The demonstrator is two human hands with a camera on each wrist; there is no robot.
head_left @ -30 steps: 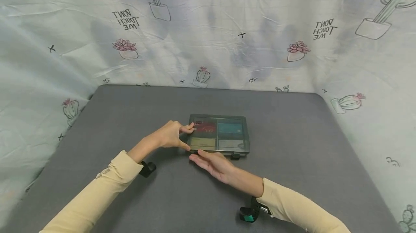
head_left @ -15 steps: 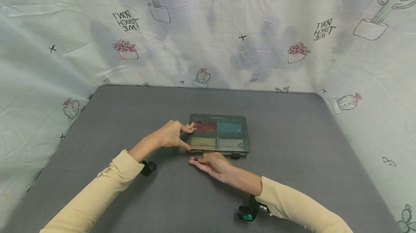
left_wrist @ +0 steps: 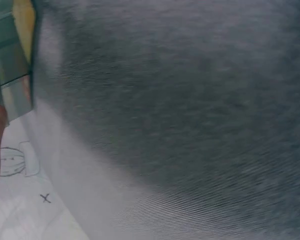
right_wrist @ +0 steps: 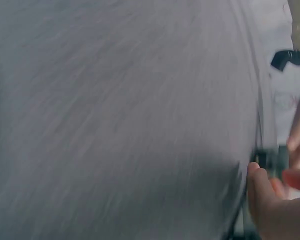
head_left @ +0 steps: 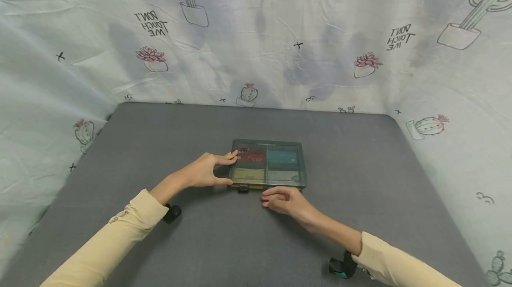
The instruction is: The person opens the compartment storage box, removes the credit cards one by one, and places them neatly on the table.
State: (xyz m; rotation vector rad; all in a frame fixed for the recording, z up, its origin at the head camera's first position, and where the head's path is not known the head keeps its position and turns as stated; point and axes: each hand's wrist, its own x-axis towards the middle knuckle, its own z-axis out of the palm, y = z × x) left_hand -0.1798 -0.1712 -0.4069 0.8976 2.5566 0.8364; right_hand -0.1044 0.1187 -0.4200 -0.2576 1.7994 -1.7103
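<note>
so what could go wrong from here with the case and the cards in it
The case could slide or turn if the right hand tugs at its front edge, since the left hand touches only the left end. If it were tipped with the lid loose, the cards inside might shift or spill; whether the visible latch is fastened, I cannot tell.

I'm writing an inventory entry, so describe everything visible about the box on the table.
A rectangular box of dark, greenish, see-through material, apparently plastic. Its lid is down; through it show a red panel and a blue panel at the far side, a yellowish panel and a pale panel nearer. A dark latch sits on the near edge toward the left. The box lies flat on the grey table, the left hand gripping its left end; the right hand is at the near edge, contact unclear.
</note>
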